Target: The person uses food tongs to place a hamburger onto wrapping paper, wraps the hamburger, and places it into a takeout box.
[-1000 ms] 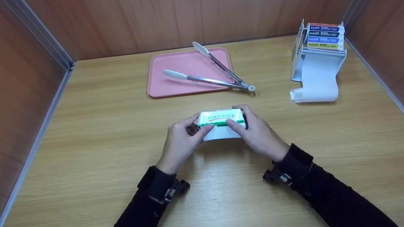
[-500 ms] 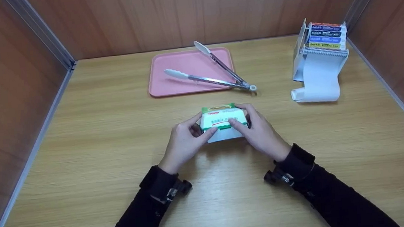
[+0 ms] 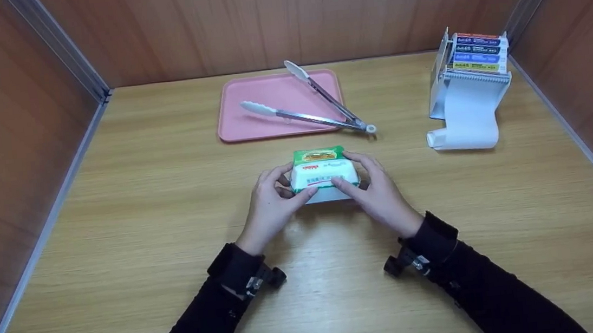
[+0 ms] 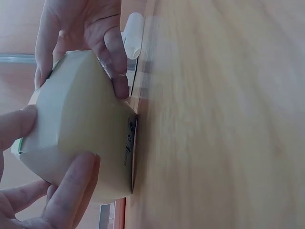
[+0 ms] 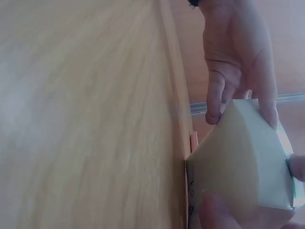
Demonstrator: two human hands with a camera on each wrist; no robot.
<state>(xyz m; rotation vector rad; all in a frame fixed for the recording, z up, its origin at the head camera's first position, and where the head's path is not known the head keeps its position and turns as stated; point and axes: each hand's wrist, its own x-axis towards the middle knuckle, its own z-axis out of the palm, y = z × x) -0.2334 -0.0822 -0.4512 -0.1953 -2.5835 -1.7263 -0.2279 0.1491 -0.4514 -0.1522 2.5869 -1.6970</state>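
White-and-green soft pack of wipes [image 3: 324, 177] sits on the wooden table [image 3: 118, 232], held between both hands near the centre. Left hand [image 3: 269, 204] grips the pack's left end, thumb on the near face, fingers curled round the far side. Right hand [image 3: 378, 191] grips the right end the same way, so both hands are clamped on the pack w/ nothing else held.

Pack's long axis runs left to right, straight across between the two grips. Its green-printed top tilts up and away from the person, w/ the white face toward them. Left wrist view shows the pack [image 4: 78, 143] w/ its lower edge on the table, one fingertip [image 4: 76, 186] pressed on the side. Right wrist view shows the same pack [image 5: 243, 162] w/ its bottom corner touching the wood. Both hands are equally near; neither leads.

Beyond the grip, away from the person: a pink tray [image 3: 248, 122] w/ metal tongs [image 3: 313, 110] lying across it, white tips on the tray, hinge end just off its right edge. Further right of the grip and well apart: a white dispenser [image 3: 469, 68] w/ coloured labels and a strip of white paper [image 3: 464, 123] rolled out in front.
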